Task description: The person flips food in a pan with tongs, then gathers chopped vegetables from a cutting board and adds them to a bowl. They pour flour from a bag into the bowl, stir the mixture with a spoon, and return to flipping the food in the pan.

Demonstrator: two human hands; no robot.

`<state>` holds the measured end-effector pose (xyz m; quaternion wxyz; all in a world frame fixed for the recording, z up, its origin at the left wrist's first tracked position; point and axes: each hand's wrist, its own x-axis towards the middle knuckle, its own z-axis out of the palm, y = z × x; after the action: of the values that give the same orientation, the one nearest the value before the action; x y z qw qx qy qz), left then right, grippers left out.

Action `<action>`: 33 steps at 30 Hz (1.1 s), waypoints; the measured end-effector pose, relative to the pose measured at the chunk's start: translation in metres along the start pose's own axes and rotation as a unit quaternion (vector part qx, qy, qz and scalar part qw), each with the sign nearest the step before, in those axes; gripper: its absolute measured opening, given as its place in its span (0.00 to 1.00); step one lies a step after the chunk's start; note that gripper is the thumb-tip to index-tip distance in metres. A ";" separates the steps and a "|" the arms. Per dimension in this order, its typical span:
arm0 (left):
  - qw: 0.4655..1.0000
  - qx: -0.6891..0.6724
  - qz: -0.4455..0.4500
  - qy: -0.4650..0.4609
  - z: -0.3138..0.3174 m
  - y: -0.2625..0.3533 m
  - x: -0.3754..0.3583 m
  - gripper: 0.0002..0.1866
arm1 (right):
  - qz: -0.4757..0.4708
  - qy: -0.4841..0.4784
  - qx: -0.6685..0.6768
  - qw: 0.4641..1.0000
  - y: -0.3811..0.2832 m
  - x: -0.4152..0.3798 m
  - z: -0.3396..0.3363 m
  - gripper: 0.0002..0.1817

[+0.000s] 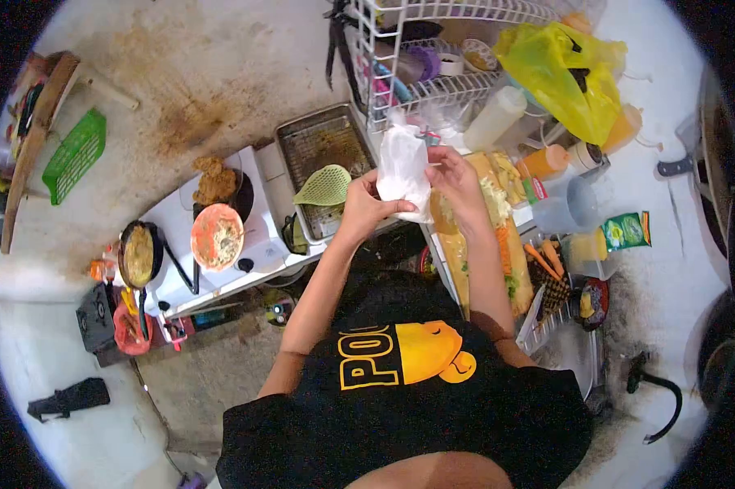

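Note:
A clear plastic bag of white powder [403,167] is held upright in front of my chest, over the counter edge. My left hand [365,205] grips its lower left side, with the thumb across the bottom. My right hand [455,181] is at the bag's upper right side, its fingers bent and pinched at the plastic. Behind the bag lies a metal tray [290,148] with a green slotted scoop [323,186]. Right of it, a wooden board [457,269] carries shredded white and orange food and green pieces.
A stove [172,277] at left holds a pan of food [140,254], a pink bowl [217,236] and fried food [214,181]. A wire rack [376,61], bottles [496,118] and a yellow bag [567,77] stand behind. Carrots [545,257] lie at right.

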<state>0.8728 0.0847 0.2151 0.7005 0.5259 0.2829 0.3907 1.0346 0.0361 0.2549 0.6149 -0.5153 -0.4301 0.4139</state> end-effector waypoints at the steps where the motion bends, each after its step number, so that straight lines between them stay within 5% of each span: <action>1: 0.999 0.015 0.018 0.028 -0.004 0.003 -0.004 0.27 | -0.008 -0.075 0.001 0.997 0.010 -0.003 0.002 0.18; 3: 0.998 -0.008 0.024 0.053 -0.012 0.008 -0.011 0.26 | -0.014 -0.159 0.004 0.987 0.018 -0.008 0.009 0.21; 4: 0.998 -0.013 0.042 0.051 -0.018 0.009 -0.013 0.26 | 0.121 -0.186 0.143 0.965 0.019 -0.012 0.013 0.24; 5: 0.997 -0.017 0.060 0.048 -0.024 0.010 -0.016 0.25 | 0.252 -0.204 0.274 0.905 0.020 -0.015 0.018 0.27; 7: 0.999 -0.005 0.034 0.031 -0.040 0.009 -0.023 0.27 | 0.284 -0.261 0.337 0.859 0.047 -0.005 0.026 0.30; 9: 1.000 0.006 0.008 0.017 -0.061 0.003 -0.031 0.28 | 0.368 -0.391 0.417 0.734 0.068 0.006 0.040 0.30; 12: 0.945 0.299 0.131 0.031 -0.097 0.005 -0.044 0.35 | 0.385 -0.409 0.413 0.717 0.082 0.004 0.070 0.29; 13: 0.944 0.299 0.129 0.052 -0.107 0.008 -0.052 0.35 | 0.387 -0.405 0.416 0.716 0.090 0.003 0.082 0.28; 15: 0.903 0.382 0.127 0.153 -0.128 0.014 -0.070 0.43 | 0.434 -0.403 0.484 0.644 0.118 0.003 0.102 0.31; 17: 0.924 0.321 0.145 0.151 -0.150 0.029 -0.090 0.42 | 0.388 -0.386 0.407 0.731 0.123 0.005 0.127 0.28; 19: 0.980 -0.018 0.081 0.178 -0.176 0.020 -0.110 0.37 | 0.441 -0.362 0.397 0.719 0.127 0.012 0.160 0.29; 21: 0.961 -0.020 0.111 0.252 -0.201 0.013 -0.135 0.30 | 0.369 -0.301 0.274 0.835 0.132 0.020 0.191 0.31; 22: 0.949 -0.021 0.078 0.306 -0.211 0.013 -0.150 0.28 | 0.360 -0.286 0.248 0.853 0.142 0.028 0.207 0.32; 27: 0.891 -0.060 0.025 0.449 -0.263 0.002 -0.215 0.25 | 0.367 -0.305 0.229 0.848 0.144 0.061 0.274 0.31; 31: 0.852 -0.090 0.045 0.514 -0.299 -0.017 -0.251 0.20 | 0.277 -0.267 0.142 0.912 0.162 0.071 0.321 0.29; 33: 0.835 -0.097 0.038 0.541 -0.308 -0.023 -0.262 0.20 | 0.156 -0.270 0.039 0.949 0.167 0.073 0.339 0.26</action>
<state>0.4902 0.0189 0.1008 0.4682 0.1704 0.5567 0.6647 0.7206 0.2211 0.1311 0.4229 -0.4210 -0.4778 0.6447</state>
